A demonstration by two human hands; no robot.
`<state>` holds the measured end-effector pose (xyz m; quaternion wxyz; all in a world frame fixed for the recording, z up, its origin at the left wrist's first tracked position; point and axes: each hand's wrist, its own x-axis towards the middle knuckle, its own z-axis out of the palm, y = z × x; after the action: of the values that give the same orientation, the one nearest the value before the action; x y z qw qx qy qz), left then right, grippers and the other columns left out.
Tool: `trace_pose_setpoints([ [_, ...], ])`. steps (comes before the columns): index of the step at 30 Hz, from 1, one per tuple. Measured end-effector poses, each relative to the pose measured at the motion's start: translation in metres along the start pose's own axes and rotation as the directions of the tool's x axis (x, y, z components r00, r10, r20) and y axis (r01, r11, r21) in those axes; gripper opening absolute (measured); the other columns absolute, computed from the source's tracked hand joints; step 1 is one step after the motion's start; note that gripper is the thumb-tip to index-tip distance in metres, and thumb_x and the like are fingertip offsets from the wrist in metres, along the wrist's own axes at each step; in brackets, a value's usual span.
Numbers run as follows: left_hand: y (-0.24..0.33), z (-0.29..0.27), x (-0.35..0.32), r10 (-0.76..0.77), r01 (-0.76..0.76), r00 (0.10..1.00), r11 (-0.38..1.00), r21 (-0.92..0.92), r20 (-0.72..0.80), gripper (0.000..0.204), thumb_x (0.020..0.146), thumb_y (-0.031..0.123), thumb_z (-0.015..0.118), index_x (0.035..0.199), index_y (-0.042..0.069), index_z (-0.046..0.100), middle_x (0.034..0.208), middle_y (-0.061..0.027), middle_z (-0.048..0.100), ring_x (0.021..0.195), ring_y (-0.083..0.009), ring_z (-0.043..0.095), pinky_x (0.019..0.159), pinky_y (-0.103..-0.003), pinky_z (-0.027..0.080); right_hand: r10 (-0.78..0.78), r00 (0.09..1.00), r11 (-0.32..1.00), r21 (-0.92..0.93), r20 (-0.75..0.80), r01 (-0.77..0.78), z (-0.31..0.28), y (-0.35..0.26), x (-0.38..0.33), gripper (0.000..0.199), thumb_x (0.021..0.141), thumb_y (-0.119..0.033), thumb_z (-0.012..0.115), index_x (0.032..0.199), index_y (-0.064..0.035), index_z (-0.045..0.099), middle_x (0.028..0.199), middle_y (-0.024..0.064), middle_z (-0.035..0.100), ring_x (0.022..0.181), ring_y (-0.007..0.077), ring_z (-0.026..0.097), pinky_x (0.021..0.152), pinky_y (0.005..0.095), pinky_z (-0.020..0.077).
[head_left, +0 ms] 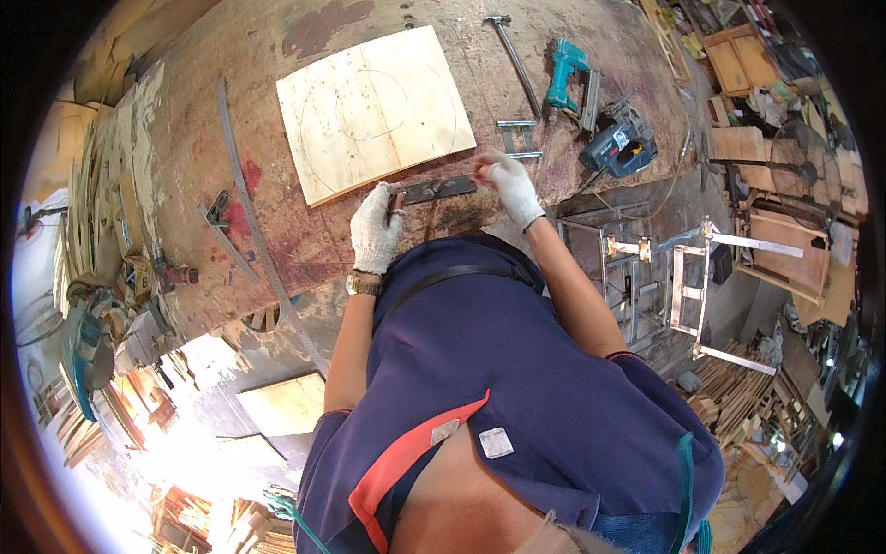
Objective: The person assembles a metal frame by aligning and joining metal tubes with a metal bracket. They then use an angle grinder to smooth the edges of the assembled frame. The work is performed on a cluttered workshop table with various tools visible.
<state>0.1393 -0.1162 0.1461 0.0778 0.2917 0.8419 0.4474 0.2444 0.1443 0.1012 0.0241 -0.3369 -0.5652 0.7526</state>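
At the near edge of the workbench, my left hand [376,227], in a white fingerless-tipped work glove, grips the left end of a dark, flat rectangular bar [441,190]. My right hand [510,187], gloved the same way, hovers by the bar's right end. Its bare fingertips are drawn together, and what they hold, if anything, is too small to make out. Just beyond lies a pale wooden panel [374,111] with two pencilled circles, one inside the other.
Right of the panel lie a hammer [513,65], a teal nail gun [565,76], a blue jigsaw [620,148] and a small metal frame [517,138]. Leftward, a long metal ruler [242,175] overhangs the bench [185,120] edge, beside a try square [226,235]. A metal stand [678,286] is at right.
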Motion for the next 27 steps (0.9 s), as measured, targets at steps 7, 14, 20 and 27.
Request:
trace_pose_setpoints([
  [7,0.004,-0.008,-0.007,-0.073,0.073,0.997,0.994,0.08,-0.004,0.031,0.099,0.012,0.07,0.13,0.011,0.07,0.098,-0.0113,0.074,0.072,-0.0194,0.068,0.069,-0.034,0.055,0.449,0.813,0.876,0.364,-0.371,-0.318,-0.067,0.046,0.06,0.046,0.104,-0.049,0.066,0.101,-0.0033,0.06,0.075,0.0128,0.069,0.055,0.0244,0.068,0.043,0.0364,0.0491],
  [14,0.001,-0.023,-0.016,-0.385,0.377,0.92,0.92,-0.107,-0.072,0.035,0.101,0.012,0.071,0.136,0.011,0.07,0.1,-0.0044,0.074,0.082,-0.0119,0.068,0.074,-0.03,0.055,0.309,0.853,0.936,0.293,-0.421,-0.195,-0.046,0.025,0.051,0.032,0.102,-0.035,0.071,0.098,-0.0033,0.065,0.073,0.0113,0.069,0.056,0.0197,0.066,0.047,0.0333,0.0504],
  [20,0.032,-0.039,-0.008,-0.269,0.233,0.946,0.952,-0.196,-0.182,0.038,0.1,0.013,0.074,0.137,0.01,0.069,0.111,-0.0082,0.076,0.086,-0.0129,0.068,0.078,-0.03,0.055,-0.095,0.962,0.995,-0.035,-0.256,0.089,0.021,-0.078,-0.037,0.035,0.102,-0.028,0.075,0.083,-0.0006,0.064,0.069,0.012,0.07,0.054,0.0161,0.065,0.05,0.0309,0.0514],
  [27,0.071,-0.052,0.019,-0.097,0.087,0.995,0.969,-0.231,-0.033,0.042,0.1,0.006,0.068,0.142,0.011,0.067,0.107,-0.0098,0.072,0.083,-0.0159,0.066,0.076,-0.029,0.053,-0.582,0.813,0.663,-0.581,-0.004,0.472,0.072,-0.104,-0.072,0.022,0.099,-0.024,0.078,0.096,-0.002,0.075,0.063,0.006,0.065,0.056,0.0088,0.061,0.051,0.0306,0.0448],
])
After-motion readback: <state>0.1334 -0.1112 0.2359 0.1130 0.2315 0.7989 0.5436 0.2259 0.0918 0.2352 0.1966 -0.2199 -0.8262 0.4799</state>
